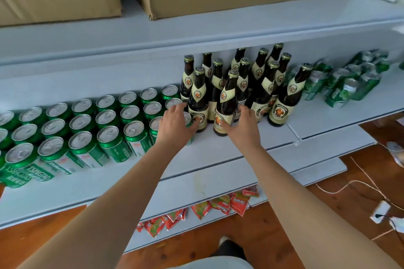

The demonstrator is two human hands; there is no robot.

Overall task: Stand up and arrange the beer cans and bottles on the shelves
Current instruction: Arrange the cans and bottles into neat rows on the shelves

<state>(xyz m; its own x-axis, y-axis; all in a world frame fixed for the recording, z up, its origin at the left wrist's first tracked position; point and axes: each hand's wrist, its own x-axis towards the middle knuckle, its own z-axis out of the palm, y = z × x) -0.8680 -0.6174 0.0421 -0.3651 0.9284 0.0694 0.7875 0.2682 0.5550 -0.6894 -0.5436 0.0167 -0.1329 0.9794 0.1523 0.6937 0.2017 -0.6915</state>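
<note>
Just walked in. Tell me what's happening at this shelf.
A person is tidying beer on a white shelf. The left hand is on a green can at the end of the upright can rows, and the right hand reaches among standing brown bottles. To the right, green shrink-wrapped can packs lie unsorted.

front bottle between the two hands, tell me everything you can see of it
The front bottle is dark brown glass with a gold foil cap, a cream neck label and a cream oval body label bearing a round picture. It stands upright at the front of the bottle cluster on the white shelf, looking tilted in the wide-angle view. The right hand is against its lower right side; the left hand is apart, by the neighbouring bottle.
</note>
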